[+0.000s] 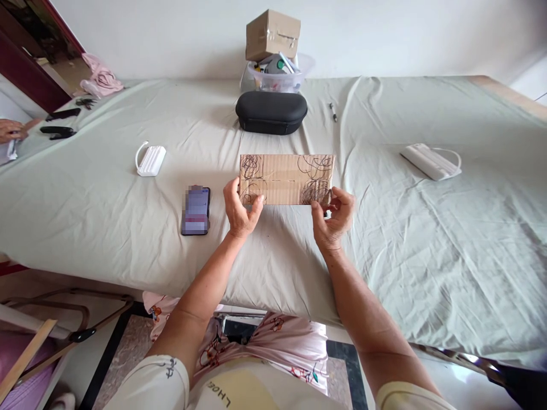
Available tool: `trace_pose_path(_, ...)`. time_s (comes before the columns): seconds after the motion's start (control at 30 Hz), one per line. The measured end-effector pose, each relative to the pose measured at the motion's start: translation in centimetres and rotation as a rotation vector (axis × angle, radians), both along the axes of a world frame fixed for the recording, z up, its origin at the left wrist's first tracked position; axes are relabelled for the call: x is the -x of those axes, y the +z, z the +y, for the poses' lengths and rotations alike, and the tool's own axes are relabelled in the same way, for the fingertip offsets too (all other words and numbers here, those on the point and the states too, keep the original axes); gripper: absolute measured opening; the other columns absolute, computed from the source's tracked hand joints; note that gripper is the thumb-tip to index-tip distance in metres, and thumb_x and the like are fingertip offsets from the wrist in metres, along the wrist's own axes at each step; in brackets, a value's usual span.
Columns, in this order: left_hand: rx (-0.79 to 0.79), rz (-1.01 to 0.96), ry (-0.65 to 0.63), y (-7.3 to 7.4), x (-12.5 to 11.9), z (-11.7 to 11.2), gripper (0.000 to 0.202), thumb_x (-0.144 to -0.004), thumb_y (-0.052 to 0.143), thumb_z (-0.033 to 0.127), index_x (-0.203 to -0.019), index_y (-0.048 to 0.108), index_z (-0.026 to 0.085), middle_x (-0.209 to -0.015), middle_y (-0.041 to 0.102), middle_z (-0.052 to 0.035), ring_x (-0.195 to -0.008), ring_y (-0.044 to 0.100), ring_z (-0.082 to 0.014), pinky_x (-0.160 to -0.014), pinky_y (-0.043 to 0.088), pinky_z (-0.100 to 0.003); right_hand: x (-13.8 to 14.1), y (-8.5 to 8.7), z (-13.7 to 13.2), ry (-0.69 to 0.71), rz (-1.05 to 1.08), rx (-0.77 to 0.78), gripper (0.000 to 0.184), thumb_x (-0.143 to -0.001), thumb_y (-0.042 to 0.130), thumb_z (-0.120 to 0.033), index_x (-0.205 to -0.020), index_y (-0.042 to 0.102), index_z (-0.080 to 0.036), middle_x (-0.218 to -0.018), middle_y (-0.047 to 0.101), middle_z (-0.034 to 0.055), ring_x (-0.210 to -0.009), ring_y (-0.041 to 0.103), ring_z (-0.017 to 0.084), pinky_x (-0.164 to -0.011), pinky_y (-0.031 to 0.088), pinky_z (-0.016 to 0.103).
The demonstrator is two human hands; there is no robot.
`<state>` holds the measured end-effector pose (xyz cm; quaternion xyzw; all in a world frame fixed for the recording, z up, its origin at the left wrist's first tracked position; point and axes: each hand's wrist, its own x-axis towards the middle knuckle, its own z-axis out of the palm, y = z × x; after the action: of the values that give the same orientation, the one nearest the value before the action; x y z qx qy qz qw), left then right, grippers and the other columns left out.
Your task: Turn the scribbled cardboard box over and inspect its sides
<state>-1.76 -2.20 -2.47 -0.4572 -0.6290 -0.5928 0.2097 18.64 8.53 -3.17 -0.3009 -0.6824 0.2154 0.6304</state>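
A flat brown piece of cardboard (280,191) is held up over the cloth-covered table, its ribbed face toward me. Dark looping scribbles fill its corners, and a crease runs across the middle. My left hand (242,210) grips the lower left corner, thumb on the front. At the lower right corner my right hand (335,219) is closed on the board, thumb in front and fingers partly behind it. Something small and dark shows beside the right fingers; I cannot make out what it is. A phone (196,212) with a lit, blurred screen lies left of my left hand.
Beyond the cardboard sits a black zip case (272,113), with a pen (333,112) to its right. Behind stands a clear plastic basket (277,84) bearing a cardboard box (273,35). White corded blocks (151,161) lie on both sides. Another person's hand (12,131) is far left.
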Motion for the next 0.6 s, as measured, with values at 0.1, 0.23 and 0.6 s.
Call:
trace_pose_path(0.1,-0.03,0.071,0.004,0.1,-0.2,-0.2,0.077,-0.098,0.058,0.072,-0.15,0.047,0.017,-0.141,0.057,-0.0208,-0.136,0.059,-0.0319,-0.12,0.049,-0.051,-0.1,0.0,0.0,0.019,-0.008,-0.062,0.044,-0.092,0.073,-0.053,-0.126,0.059,-0.03,-0.105,0.051,0.0025,-0.084,0.054,0.015,-0.065,0.051,0.03)
trace_pose_path(0.23,0.069,0.052,0.004,0.5,-0.2,-0.8,0.076,-0.09,0.063,0.08,-0.137,0.063,0.02,-0.151,0.049,-0.0206,-0.145,0.053,-0.036,-0.125,0.045,-0.054,-0.2,0.4,-0.4,-0.023,-0.075,-0.071,0.051,-0.089,0.071,-0.066,-0.121,0.06,-0.028,-0.1,0.051,0.0036,-0.081,0.054,0.018,-0.061,0.05,0.032)
trace_pose_path(0.6,0.301,-0.019,-0.115,1.5,-2.0,-0.6,0.036,-0.101,0.061,0.042,-0.13,0.076,0.028,-0.153,0.063,-0.0135,-0.164,0.038,-0.0369,-0.139,0.01,-0.065,0.5,1.2,-1.3,-0.061,-0.217,0.019,0.035,-0.103,0.051,-0.051,-0.122,0.066,-0.026,-0.102,0.064,0.0085,-0.078,0.062,0.019,-0.072,0.06,0.04)
